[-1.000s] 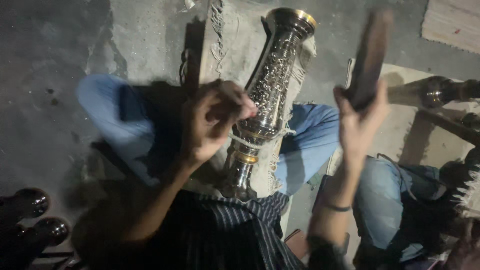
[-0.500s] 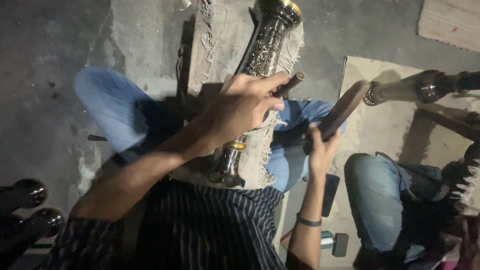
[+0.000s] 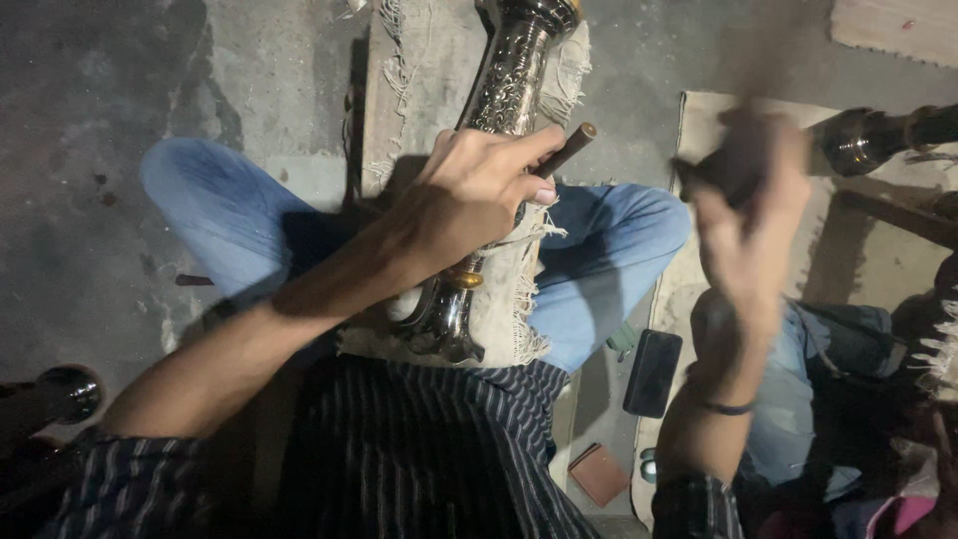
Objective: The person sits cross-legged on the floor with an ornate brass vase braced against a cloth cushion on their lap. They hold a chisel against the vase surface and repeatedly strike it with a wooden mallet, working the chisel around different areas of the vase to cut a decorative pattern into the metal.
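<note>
An engraved metal vase [image 3: 509,80] lies on a frayed cloth [image 3: 429,60] over a wooden plank across my lap. My left hand [image 3: 469,195] rests on the vase's middle and pinches a thin dark rod-like tool [image 3: 567,150] against it. My right hand [image 3: 748,220] is raised to the right, blurred by motion, and grips a dark wooden mallet-like block [image 3: 733,165]. The vase's base [image 3: 444,324] points toward my striped shirt. Its neck runs past the top edge.
A dark phone [image 3: 654,371] lies on the floor by my right knee, with a small brown wallet-like piece [image 3: 599,471] near it. Another metal vessel [image 3: 878,135] lies at the right on a mat. Dark round vessels [image 3: 60,394] sit at left. Someone else's jeans [image 3: 798,399] are at right.
My right hand has swung the block up from near the vase to a raised spot on the right. My left hand has stayed on the vase with the rod.
</note>
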The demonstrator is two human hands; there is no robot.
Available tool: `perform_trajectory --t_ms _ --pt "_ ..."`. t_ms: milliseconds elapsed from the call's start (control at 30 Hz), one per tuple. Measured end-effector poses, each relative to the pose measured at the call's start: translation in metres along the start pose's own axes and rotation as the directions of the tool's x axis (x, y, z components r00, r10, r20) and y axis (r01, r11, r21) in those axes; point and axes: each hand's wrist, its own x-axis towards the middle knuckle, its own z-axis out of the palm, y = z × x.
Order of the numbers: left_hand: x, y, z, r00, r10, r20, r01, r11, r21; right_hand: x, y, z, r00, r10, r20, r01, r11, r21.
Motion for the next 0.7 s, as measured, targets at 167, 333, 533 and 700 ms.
perform_trajectory --t_ms 167,333,533,700 --pt "0.006 0.002 -0.003 0.955 -0.239 0.175 0.256 0.963 -0.083 0.013 -0.015 -0.008 0.978 -0.148 0.147 0.19 0.925 -0.33" --pt "0.009 0.002 -0.002 0.992 -0.048 0.119 0.042 0.998 0.046 0.018 -0.02 -0.004 0.972 -0.213 0.098 0.234 0.862 -0.451" --pt "0.013 0.003 -0.001 0.992 0.1 0.071 -0.109 0.986 0.13 0.009 -0.019 -0.002 0.967 -0.178 0.183 0.237 0.894 -0.38" --pt "0.028 0.005 -0.006 0.935 -0.171 0.312 0.191 0.981 -0.037 -0.009 -0.02 0.005 0.967 -0.021 0.255 0.125 0.91 -0.396"
